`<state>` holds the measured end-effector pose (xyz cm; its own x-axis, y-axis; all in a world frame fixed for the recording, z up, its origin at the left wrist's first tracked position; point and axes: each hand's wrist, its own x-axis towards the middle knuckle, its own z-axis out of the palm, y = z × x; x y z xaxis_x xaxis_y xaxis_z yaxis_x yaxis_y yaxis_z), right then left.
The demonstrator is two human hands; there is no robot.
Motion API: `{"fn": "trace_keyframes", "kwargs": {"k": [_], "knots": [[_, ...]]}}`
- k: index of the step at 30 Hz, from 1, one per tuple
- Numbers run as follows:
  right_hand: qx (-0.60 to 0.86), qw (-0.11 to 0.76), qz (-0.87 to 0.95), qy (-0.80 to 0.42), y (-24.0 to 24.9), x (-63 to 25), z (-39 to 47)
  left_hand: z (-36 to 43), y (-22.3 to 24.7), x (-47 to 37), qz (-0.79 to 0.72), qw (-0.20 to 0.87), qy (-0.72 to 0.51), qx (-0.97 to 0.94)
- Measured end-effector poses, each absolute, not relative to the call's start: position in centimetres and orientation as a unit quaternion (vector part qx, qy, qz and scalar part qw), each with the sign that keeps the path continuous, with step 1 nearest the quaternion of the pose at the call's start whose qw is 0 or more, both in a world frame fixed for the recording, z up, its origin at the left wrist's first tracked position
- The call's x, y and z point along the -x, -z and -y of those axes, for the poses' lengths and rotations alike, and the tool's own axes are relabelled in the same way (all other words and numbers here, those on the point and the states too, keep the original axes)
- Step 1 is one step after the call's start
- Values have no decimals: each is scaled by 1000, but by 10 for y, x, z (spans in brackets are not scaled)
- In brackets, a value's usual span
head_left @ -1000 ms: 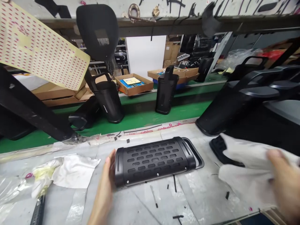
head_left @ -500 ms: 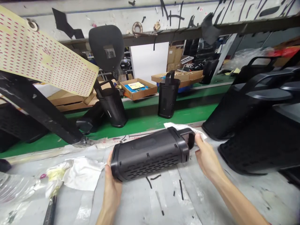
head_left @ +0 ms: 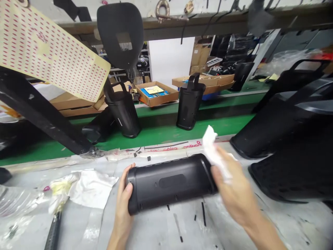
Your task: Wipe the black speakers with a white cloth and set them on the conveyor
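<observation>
A black portable speaker (head_left: 171, 182) lies on its side across the grey bench, a plain oval panel on the face toward me. My left hand (head_left: 123, 198) grips its left end, thumb in front and fingers behind. At the right end, my right hand (head_left: 234, 187) is closed on a white cloth (head_left: 214, 152), slightly blurred by motion, close against or just touching the speaker's rim. The speaker's carrying handle is hidden behind that hand and cloth.
Other black speakers stand on the green belt (head_left: 156, 128) and crowd the right side (head_left: 293, 156). On the left lie a second white cloth (head_left: 91, 189) and a black-handled tool (head_left: 54, 229) with a wrapped head. A dotted yellow sheet (head_left: 52, 52) hangs upper left.
The speaker has been rolled, so its slotted side has turned away and the oval panel faces me. My right hand has lifted the white cloth beside its right end.
</observation>
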<state>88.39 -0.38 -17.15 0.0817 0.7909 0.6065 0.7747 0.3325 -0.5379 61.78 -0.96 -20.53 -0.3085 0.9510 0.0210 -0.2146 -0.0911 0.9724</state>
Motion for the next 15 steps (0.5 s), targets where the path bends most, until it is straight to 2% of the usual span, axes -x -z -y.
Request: {"fn": "trace_keyframes", "kwargs": {"k": [2,4,9,12,15], "knots": [[513,357,777,74,186,-876,12,9,206,-618,-499,452,-641,-369],[492,299,812,98,203,-873,26,9,208,-617,-502,447,-640,-372],[487,294,813,125,217,-860,50,12,215,-618,-472,444,-651,-395],[462,289,829,128,208,-819,42,14,220,-620,-456,454,-658,-391],[411,321,846,108,199,-771,32,17,226,-619,-492,441,-666,-347]]}}
